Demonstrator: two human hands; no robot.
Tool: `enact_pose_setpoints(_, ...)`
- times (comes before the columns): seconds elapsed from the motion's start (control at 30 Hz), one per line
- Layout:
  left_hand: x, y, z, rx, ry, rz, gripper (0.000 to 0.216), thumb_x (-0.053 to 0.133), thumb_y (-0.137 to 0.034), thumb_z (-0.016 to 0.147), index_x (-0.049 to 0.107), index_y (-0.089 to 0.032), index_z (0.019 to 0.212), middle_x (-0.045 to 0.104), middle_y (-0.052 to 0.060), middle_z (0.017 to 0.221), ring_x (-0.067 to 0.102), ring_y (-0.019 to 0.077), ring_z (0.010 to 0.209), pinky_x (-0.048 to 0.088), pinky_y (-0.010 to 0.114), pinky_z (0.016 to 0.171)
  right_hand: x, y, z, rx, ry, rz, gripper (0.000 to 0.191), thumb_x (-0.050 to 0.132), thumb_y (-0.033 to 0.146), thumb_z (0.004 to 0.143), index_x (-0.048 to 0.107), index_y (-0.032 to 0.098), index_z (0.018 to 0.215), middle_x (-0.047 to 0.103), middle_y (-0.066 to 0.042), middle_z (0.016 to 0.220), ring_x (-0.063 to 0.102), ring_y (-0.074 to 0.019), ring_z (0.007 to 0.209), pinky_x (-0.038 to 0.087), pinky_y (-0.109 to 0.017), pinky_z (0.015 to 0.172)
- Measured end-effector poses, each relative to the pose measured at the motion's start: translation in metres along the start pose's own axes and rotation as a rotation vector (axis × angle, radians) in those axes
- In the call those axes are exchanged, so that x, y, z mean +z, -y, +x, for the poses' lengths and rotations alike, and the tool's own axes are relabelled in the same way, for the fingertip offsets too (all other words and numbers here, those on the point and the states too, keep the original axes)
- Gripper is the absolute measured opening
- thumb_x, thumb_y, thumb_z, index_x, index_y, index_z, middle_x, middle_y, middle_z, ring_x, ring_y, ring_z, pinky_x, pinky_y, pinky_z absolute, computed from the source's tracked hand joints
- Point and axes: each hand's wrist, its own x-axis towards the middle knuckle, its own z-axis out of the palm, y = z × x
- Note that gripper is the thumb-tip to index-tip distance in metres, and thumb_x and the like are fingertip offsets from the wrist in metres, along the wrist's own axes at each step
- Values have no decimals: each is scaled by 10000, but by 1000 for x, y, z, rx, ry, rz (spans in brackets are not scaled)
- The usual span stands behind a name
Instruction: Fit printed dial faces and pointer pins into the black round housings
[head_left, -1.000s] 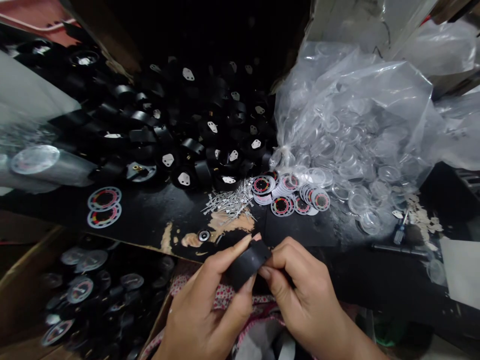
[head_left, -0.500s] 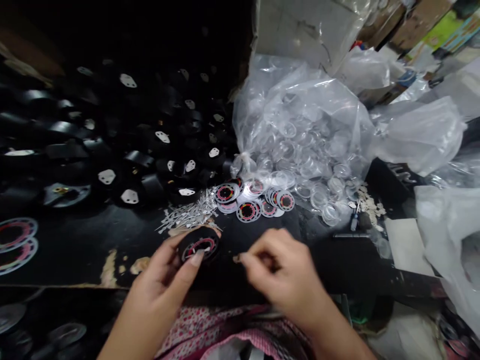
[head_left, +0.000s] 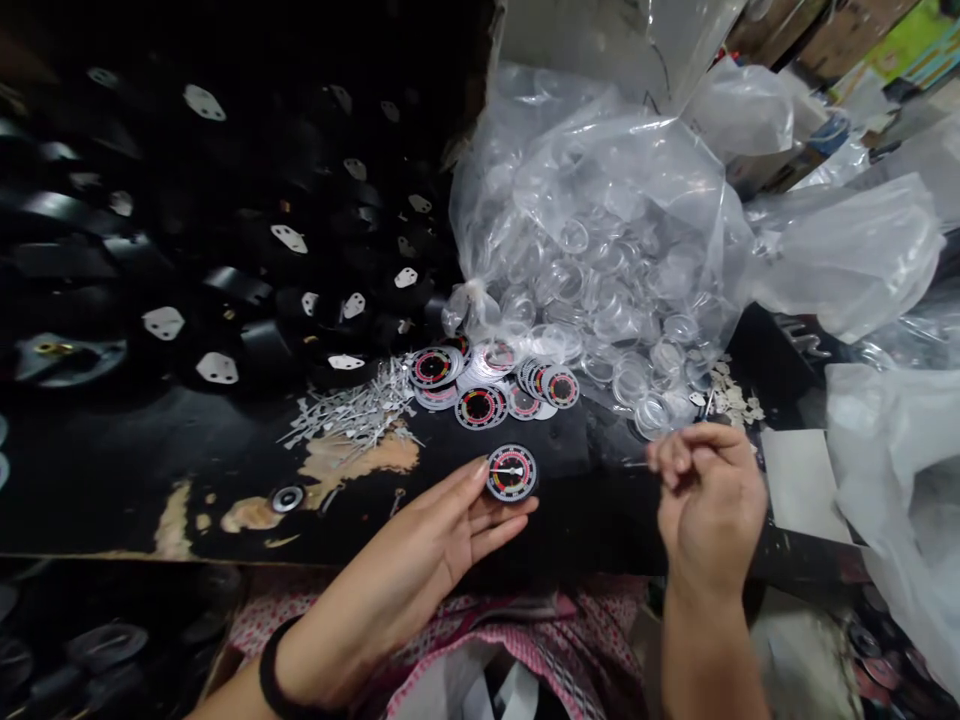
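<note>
Bare tabletop (head_left: 150,470) lies open left of the left hand (head_left: 442,535). Behind, pins (head_left: 352,410), dials (head_left: 487,385) and black housings (head_left: 247,300) crowd the way; a plastic bag (head_left: 600,230) blocks the right rear.

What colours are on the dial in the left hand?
Black dial with red, white and yellow ring markings; head view.

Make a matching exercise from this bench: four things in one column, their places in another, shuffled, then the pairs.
Things
1. gauge with pointer
2. pile of metal pointers
3. clear round covers
4. black housings

Places
A. inside the clear plastic bag
B. at the left hand fingertips
C. heaped at the back left of the bench
D. loose on the bench, left of the printed dial faces

Pairs: 1-B, 2-D, 3-A, 4-C
</note>
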Motion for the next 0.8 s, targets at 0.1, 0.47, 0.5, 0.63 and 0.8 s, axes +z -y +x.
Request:
enact_pose_setpoints(0.1,-1,1,0,14,9,-9,219,619,-343,961,759,-181,1008,776,68,1117,732,223,1033,544,384,1014,37,21,-15,-10,272,119,213,428,111,901,593,231,839,442,47,629,451,-114,537,431,-290,564)
enact_pose_setpoints(0.47,0,-1,0,48,55,29,219,640,-371,942,763,-242,1069,781,30,1084,719,168,979,555,291,890,79,22,-18,-180,725,-119,214,403,146,954,543,218,807,526,12,739,527,-135,699,467,-306,651)
enact_pose_setpoints(0.5,0,0,0,45,58,25,230,639,-379,942,759,-246,1086,782,32,1082,721,172,984,551,297,899,78,24,-19,-171,726,-126,217,403,157,955,543,222,802,527,12,731,529,-135,683,467,-305,634)
enact_pose_setpoints(0.63,-3,3,4,40,51,-9,236,671,-391,917,754,-219,1055,772,65,1138,734,206,994,550,356,937,64,32,-21,-153,639,-134,299,397,294,1000,536,264,737,473,16,627,502,-148,565,460,-319,554)
enact_pose_setpoints(0.8,0,2,3,23,-13,-32,199,765,-346,835,766,-215,984,789,51,1074,740,226,977,563,351,907,62,13,-25,-224,715,-187,314,466,429,973,498,295,690,416,23,567,484,-165,523,456,-330,530)
